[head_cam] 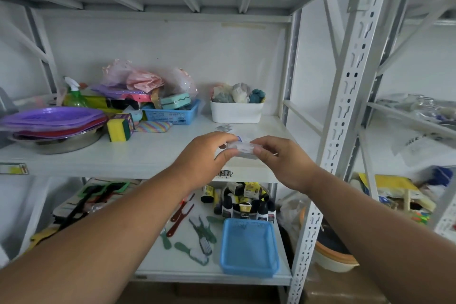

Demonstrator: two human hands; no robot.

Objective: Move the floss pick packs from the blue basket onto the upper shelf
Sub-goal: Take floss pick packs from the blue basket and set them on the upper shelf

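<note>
Floss pick pack (243, 149), clear and flat, is seen from the head view held between our two hands just above the front part of the upper shelf (153, 153). Our left hand (204, 160) pinches the pack's left end between thumb and fingers; our right hand (283, 160) pinches its right end in the same way, so each grip is clenched on the pack. A further small packet (224, 127) lies flat on the shelf just behind the hands, in front of a white bin (236, 112) filled with soft balled items. To the left on the same shelf we see a yellow-and-green sponge (120, 128), a stack of purple plates (53, 117) over a metal bowl (59, 142), and a second, smaller blue basket full of goods (172, 115). On the shelf below, the blue basket (249, 247) stands at the front right and looks bare inside, with small bottles (244, 201) behind it and green brushes (199, 237) scattered to its left
</note>
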